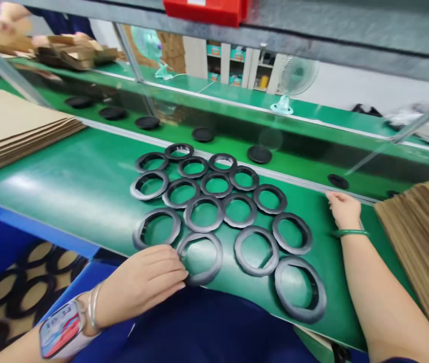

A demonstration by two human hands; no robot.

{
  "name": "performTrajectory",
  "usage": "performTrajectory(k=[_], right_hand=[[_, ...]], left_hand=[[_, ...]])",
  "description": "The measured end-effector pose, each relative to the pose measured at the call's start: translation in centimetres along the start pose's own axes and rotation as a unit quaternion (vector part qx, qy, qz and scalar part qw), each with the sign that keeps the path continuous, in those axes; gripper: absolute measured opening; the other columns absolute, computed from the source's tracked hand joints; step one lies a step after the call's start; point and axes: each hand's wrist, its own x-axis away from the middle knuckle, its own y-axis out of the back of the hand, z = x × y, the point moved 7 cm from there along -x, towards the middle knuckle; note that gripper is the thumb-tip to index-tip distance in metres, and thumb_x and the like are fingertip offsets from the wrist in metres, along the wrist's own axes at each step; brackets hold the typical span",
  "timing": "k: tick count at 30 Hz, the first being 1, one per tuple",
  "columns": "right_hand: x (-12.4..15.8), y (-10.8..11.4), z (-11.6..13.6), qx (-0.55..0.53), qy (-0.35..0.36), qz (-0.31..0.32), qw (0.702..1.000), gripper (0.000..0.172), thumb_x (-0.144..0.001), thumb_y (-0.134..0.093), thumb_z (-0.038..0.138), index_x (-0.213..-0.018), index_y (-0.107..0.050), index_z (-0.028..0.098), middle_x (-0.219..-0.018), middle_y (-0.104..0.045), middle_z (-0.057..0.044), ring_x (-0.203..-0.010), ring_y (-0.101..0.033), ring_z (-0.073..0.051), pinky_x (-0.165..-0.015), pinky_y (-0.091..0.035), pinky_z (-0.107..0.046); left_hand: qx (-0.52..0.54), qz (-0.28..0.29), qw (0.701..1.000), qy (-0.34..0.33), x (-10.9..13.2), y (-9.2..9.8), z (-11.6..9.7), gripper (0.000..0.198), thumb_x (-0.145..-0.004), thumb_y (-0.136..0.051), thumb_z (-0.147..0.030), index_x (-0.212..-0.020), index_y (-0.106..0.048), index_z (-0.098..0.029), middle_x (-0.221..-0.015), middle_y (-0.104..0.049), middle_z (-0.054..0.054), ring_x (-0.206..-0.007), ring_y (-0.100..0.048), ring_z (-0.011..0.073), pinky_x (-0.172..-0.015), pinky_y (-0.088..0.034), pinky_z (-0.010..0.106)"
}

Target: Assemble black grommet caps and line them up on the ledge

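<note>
Many black rings (203, 214) lie flat in loose rows on the green tabletop (85, 171). My left hand (157, 272), wearing a watch and a bangle, is at the table's near edge. Its fingers are bent together over the left rim of the nearest ring (217, 259), and the thumb is hidden. Farther right, my right hand (345, 207) reaches to the metal strip at the table's back edge. Its thumb and fingers are pinched together; whatever may be between them does not show. Just beyond it a black disc (338, 181) lies on the green belt (229, 148).
Flat cardboard (17, 121) is stacked at the left, with another cardboard stack (418, 227) at the right. A blue bin (81, 282) with more rings stands low at left. A metal shelf (312, 38) with a red bin (206, 11) crosses overhead. Another person's hand (8, 17) is at far left.
</note>
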Motion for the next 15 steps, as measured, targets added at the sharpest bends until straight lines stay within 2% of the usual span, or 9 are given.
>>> performTrajectory(k=[3,7,12,15], right_hand=[[-0.9,-0.6,-1.4,-0.035,-0.043,-0.007,0.998,0.032,-0.081,-0.068,0.03,-0.101,-0.075,0.006,-0.064,-0.062,-0.007,-0.051,-0.052,-0.016,-0.052,-0.042,-0.029],[-0.5,-0.5,-1.6,-0.056,-0.061,-0.011,0.997,0.024,-0.079,-0.073,0.023,-0.1,-0.078,0.013,-0.063,-0.061,-0.005,-0.053,-0.052,-0.015,-0.054,-0.042,-0.029],[0.0,0.1,-1.5,-0.046,-0.058,-0.003,0.997,0.02,-0.077,-0.075,0.019,-0.097,-0.079,0.015,-0.065,-0.064,-0.007,-0.054,-0.055,-0.017,-0.056,-0.042,-0.033],[0.7,0.1,-1.5,-0.01,-0.061,0.02,0.998,0.018,-0.08,-0.074,0.02,-0.097,-0.079,0.017,-0.066,-0.065,-0.011,-0.05,-0.054,-0.019,-0.051,-0.041,-0.036]], left_hand=[[-0.002,0.025,0.999,0.048,1.5,-1.4,-0.1,0.018,-0.094,-0.062,-0.018,-0.111,-0.065,-0.019,-0.101,-0.073,0.004,-0.102,-0.063,0.0207,-0.1,-0.043,0.037],[0.003,0.054,0.994,0.095,2.0,-2.9,0.2,0.022,-0.097,-0.059,-0.026,-0.118,-0.062,-0.021,-0.115,-0.07,0.004,-0.117,-0.057,0.0222,-0.106,-0.033,0.039],[0.023,0.07,0.993,0.096,1.0,-3.7,0.2,0.022,-0.099,-0.055,-0.028,-0.119,-0.061,-0.02,-0.114,-0.07,0.006,-0.115,-0.057,0.0219,-0.103,-0.032,0.038],[0.025,0.074,0.991,0.113,0.5,-4.6,-0.4,0.033,-0.097,-0.057,-0.044,-0.119,-0.061,-0.019,-0.11,-0.069,0.008,-0.108,-0.058,0.0236,-0.095,-0.036,0.039]])
